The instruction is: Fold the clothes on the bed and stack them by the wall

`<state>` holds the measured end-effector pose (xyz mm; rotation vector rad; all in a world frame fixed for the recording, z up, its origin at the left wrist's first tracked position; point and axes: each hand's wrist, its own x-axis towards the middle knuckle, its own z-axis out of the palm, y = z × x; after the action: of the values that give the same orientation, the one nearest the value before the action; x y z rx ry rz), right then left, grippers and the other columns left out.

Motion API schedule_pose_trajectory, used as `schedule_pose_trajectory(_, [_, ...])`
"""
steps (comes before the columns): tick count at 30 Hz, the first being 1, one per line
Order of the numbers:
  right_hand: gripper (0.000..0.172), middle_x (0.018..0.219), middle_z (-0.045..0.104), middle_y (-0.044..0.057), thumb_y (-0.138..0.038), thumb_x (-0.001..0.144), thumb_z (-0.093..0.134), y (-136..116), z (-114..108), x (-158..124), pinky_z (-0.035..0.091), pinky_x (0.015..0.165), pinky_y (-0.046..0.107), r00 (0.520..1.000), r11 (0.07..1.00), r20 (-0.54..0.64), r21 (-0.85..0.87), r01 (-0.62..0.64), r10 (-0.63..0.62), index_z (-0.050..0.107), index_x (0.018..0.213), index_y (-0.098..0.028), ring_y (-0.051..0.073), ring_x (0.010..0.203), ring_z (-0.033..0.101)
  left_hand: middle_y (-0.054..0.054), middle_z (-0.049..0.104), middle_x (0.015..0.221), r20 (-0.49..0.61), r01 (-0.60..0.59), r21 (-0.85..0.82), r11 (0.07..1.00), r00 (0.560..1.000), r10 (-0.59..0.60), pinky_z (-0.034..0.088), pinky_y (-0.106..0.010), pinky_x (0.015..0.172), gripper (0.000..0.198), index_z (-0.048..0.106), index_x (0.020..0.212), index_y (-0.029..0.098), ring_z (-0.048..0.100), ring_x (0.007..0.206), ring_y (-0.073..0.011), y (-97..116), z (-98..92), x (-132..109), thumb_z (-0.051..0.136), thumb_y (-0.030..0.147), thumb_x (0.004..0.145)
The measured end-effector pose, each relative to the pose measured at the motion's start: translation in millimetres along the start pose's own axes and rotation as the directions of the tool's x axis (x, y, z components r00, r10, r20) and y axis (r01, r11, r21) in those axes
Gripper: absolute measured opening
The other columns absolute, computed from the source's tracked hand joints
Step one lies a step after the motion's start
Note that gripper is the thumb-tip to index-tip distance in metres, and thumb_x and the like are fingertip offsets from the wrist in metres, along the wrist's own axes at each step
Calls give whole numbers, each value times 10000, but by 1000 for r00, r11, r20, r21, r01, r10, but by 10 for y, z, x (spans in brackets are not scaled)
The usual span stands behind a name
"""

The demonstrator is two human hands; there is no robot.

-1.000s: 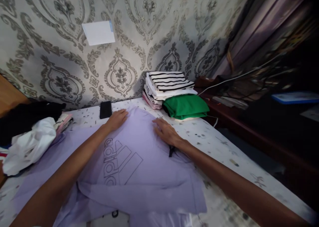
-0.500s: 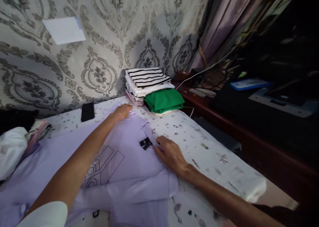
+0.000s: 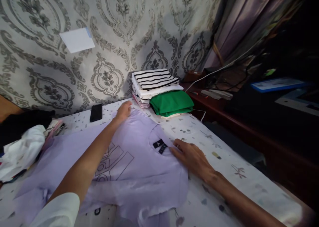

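A lilac T-shirt (image 3: pixel 139 137) lies spread on the bed, its line-drawn print and two black neck labels (image 3: pixel 159 146) facing up. My left hand (image 3: pixel 124 111) is closed on the cloth at the far shoulder; its fingertips are partly hidden. At the near side of the neckline my right hand (image 3: pixel 193 157) has its thumb and fingers closed on the shirt edge. Folds run across the near part of the shirt, below the print.
Folded clothes (image 3: pixel 156 80) with a striped top stand by the wall, a green folded garment (image 3: pixel 172 103) in front. A black phone (image 3: pixel 96 113) lies left of them. Crumpled clothes (image 3: pixel 27 147) are at the left. A dark red desk (image 3: pixel 224 120) flanks the bed's right.
The shirt's neckline now lies rounder and more open, and the far shoulder cloth is smoother. Both hands stay at the shirt's shoulders. The view has shifted slightly left.
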<state>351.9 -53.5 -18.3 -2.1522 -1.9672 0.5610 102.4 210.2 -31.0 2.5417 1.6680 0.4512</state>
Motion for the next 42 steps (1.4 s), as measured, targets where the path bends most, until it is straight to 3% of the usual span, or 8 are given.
schedule_pose_trajectory(6, [131,781,723,10,-357,960,485,-47,43,39,339,605,288,999,1000,-34,-16,-9,9,562,917,-260,239,748,686,-188,716,1119,75,195,84,977,977,-201,498,-354,889,281,664,1092,112,659,1070,-306,-428,-151,163,650,294,878])
schedule_pose_trajectory(11, [175,713,723,13,-339,964,443,0,182,37,353,593,291,989,999,-143,-46,15,-22,574,879,-260,237,678,690,-136,665,1275,65,76,104,992,994,-83,451,-300,970,301,612,1216,147,608,1184,-261,-387,-175,262,571,260,940])
schedule_pose_trajectory(18, [203,640,691,-6,-347,955,454,28,221,37,356,576,281,977,999,-209,-19,29,-32,605,859,-253,217,606,668,-156,677,1217,38,35,180,983,998,-43,473,-420,932,316,546,1273,172,646,1100,-313,-308,-141,190,467,342,1018])
schedule_pose_trajectory(23, [213,659,679,-3,-378,951,492,36,224,56,364,570,279,975,1000,-221,8,25,-23,648,905,-241,203,608,646,-236,549,1381,5,87,207,974,996,-90,410,-500,1035,388,452,1366,109,496,1309,-361,-272,-227,-37,430,288,1023])
schedule_pose_trajectory(27, [267,850,708,48,-379,941,535,57,250,0,458,632,303,941,993,-325,51,111,-88,662,1097,-203,215,732,662,-216,473,1449,17,-78,159,984,997,77,366,-508,1099,420,448,1381,126,421,1374,-342,-187,-307,-628,462,291,995])
schedule_pose_trajectory(31, [358,1170,654,165,-395,991,495,-29,247,-211,512,911,434,792,872,-397,-47,488,-464,660,1183,-143,290,1080,617,-200,370,1559,254,-343,63,937,914,317,269,-549,1166,467,510,1360,153,299,1465,-348,-30,-442,-1613,462,441,997])
schedule_pose_trajectory(37, [433,1285,613,180,-486,949,608,-286,370,-704,480,1017,526,563,566,-65,-32,824,-824,648,1228,-158,317,1198,560,-136,290,1642,497,-294,-43,955,823,276,263,-515,1167,649,428,1496,273,251,1501,-350,217,-846,-2915,458,636,958])
schedule_pose_trajectory(42, [458,1457,493,210,-438,893,699,-415,592,-1218,341,1118,647,467,472,-83,-52,880,-880,634,1257,-167,374,1388,405,-103,335,1624,582,-233,26,972,794,175,352,-431,1089,613,385,1529,317,366,1439,-327,111,-1229,-3453,455,565,972])
